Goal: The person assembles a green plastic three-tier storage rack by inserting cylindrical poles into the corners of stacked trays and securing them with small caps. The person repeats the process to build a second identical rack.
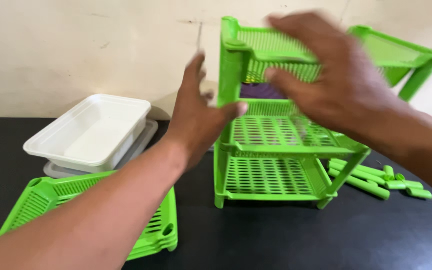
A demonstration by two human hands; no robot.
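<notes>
spare shelf trays (158,230): stacked flat at the bench's (276,240) front left, under the left forearm.
left hand (198,117): fingers spread wide, thumb touching the rack's front-left post; not closed on anything.
green tiered rack (276,150): stands upright mid-bench, long axis vertical, open front facing the camera; likely light, stiff, slightly flexy plastic; best held by the corner posts.
right hand (333,75): blurred, fingers draped over the top tier's front rim; grip unclear.
loose green posts (376,177): right of the rack.
</notes>
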